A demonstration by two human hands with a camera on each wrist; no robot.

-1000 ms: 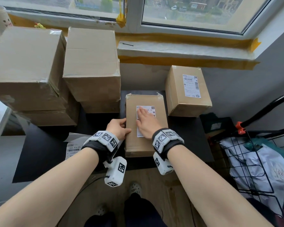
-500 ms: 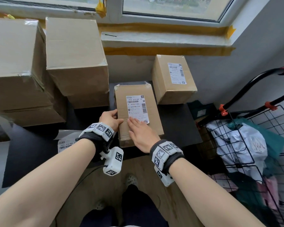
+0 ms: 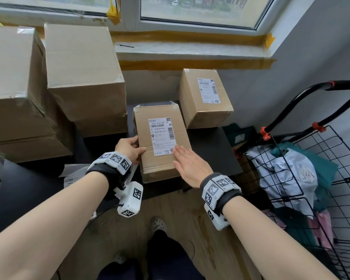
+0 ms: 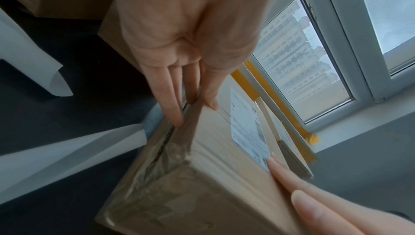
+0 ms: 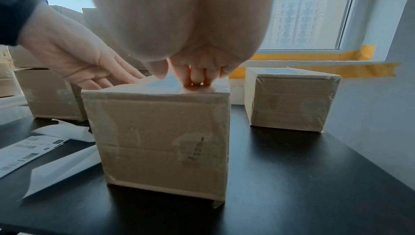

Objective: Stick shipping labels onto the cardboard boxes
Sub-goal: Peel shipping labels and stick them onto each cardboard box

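Observation:
A small cardboard box (image 3: 162,164) lies on the black table (image 3: 210,154) in front of me, with a white shipping label (image 3: 163,136) stuck on its top. My right hand (image 3: 188,164) lies flat on the top, its fingertips (image 4: 289,175) at the label's lower right corner. My left hand (image 3: 129,148) steadies the box's left edge: straight fingers (image 4: 170,96) lie along the side and the thumb rests on top. From the right wrist, the box's near face (image 5: 161,132) is covered in clear tape. A second box (image 3: 205,110) behind and to the right carries its own label (image 3: 208,90).
Large unlabelled boxes (image 3: 85,77) are stacked at the left and back left. Loose labels and backing paper (image 5: 29,148) lie on the table left of the small box. A black wire cart (image 3: 311,178) holding bags stands at the right. The window sill (image 3: 190,51) runs behind.
My right hand has slid down the label toward me, from covering its upper part to its lower right corner. The left hand has stayed at the box's left edge.

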